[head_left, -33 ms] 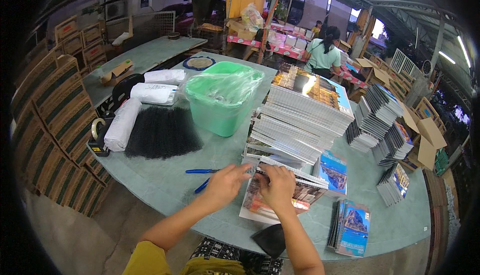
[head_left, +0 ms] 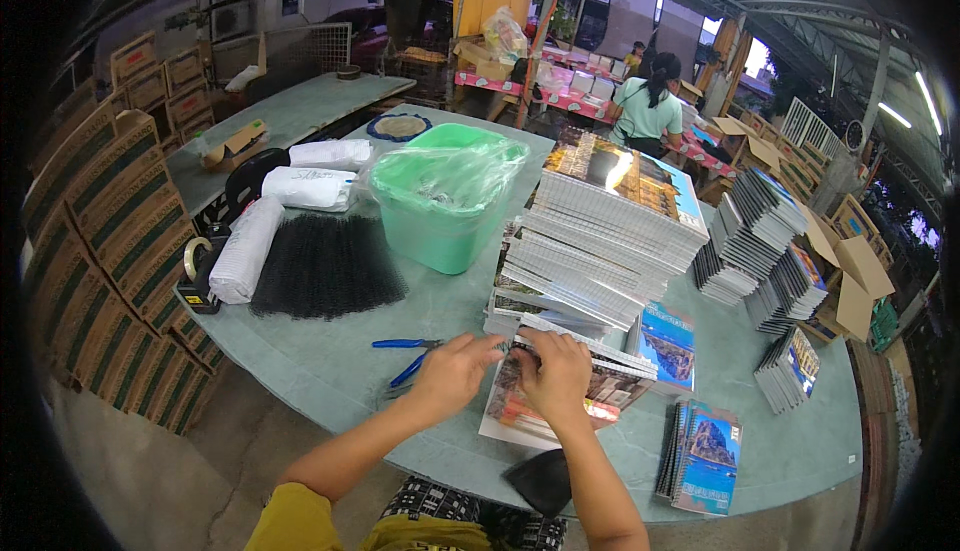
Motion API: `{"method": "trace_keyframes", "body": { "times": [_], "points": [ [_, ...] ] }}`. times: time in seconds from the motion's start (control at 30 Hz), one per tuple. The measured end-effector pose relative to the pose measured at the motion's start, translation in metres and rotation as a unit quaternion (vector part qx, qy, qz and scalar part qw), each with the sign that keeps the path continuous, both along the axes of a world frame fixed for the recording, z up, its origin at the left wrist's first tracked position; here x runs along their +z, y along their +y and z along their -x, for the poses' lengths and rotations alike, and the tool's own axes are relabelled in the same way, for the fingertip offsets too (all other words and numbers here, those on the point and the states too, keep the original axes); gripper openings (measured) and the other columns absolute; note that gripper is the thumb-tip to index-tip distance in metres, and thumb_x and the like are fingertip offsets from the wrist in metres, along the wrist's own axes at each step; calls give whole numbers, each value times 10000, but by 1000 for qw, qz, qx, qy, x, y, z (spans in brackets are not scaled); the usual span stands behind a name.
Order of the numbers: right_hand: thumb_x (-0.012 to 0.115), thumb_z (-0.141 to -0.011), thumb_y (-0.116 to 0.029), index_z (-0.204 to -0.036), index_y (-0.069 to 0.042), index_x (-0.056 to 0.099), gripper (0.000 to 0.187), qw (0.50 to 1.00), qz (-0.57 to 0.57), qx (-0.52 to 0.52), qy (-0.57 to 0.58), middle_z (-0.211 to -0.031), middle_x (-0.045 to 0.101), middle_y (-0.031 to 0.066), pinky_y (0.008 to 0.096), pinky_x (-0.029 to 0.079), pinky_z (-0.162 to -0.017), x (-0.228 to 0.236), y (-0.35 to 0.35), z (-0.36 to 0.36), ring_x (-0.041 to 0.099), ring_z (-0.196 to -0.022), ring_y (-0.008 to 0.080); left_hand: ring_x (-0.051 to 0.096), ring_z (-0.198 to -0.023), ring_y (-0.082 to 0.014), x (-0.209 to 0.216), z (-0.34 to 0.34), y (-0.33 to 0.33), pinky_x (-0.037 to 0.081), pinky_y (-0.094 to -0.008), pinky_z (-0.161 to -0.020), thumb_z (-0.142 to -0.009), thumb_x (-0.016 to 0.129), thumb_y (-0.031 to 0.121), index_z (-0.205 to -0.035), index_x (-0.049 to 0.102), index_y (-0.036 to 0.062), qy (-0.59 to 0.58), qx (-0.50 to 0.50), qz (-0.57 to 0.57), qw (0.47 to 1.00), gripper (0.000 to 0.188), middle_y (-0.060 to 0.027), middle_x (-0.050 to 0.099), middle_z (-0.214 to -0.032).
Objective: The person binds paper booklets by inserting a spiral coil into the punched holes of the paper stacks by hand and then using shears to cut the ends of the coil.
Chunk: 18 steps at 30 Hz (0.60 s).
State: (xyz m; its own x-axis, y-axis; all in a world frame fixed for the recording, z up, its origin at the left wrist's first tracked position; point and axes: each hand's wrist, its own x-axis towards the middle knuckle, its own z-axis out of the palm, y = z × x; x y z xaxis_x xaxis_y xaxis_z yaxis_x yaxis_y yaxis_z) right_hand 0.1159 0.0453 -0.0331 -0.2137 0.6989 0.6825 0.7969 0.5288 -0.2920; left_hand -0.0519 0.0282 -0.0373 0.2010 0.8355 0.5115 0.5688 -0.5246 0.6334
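Note:
A thick book (head_left: 620, 376) with a photo cover stands partly lifted at the near side of a tall stack. My right hand (head_left: 555, 366) grips its left corner between thumb and fingers. Close beside that corner, my left hand (head_left: 452, 379) has its thumb and fingertips pinched together at the binding edge; whatever they hold is too small to make out. Under both hands lies another book cover (head_left: 510, 416) with a reddish picture. Pliers (head_left: 405, 344) with blue handles rest just left of my left hand, their jaws hidden behind it.
A tall stack of spiral-bound books (head_left: 590, 241) rises behind my hands. Blue-covered notebooks (head_left: 708, 456) lie to the right. Farther left are a green bin (head_left: 440, 216), black binding wires (head_left: 325, 266), white rolls (head_left: 245, 251) and a tape dispenser (head_left: 198, 276). A black pouch-like item (head_left: 540, 481) sits at the near edge.
My left hand has shifted slightly, its fingertips a little lower beside the binding edge. My right hand and the book look the same.

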Motion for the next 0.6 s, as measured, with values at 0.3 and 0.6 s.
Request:
{"method": "trace_keyframes", "body": {
  "times": [0.3,0.6],
  "points": [
    [673,-715,-107,-912,-111,650,199,1000,27,4,15,-800,633,42,355,388,-645,6,-7,-1,578,-721,238,582,-560,-261,-12,-13,6,458,-351,-536,-904,550,184,-860,613,1,-80,-28,-61,995,199,-133,601,-676],
    [672,-710,-87,-898,-107,645,190,1000,0,23,19,-797,603,43,352,388,-636,7,-16,2,566,-719,235,540,-447,-178,-6,-8,9,430,-335,-462,-971,423,336,-825,573,-1,-110,-39,143,983,396,-86,566,-552]
  ]
}}
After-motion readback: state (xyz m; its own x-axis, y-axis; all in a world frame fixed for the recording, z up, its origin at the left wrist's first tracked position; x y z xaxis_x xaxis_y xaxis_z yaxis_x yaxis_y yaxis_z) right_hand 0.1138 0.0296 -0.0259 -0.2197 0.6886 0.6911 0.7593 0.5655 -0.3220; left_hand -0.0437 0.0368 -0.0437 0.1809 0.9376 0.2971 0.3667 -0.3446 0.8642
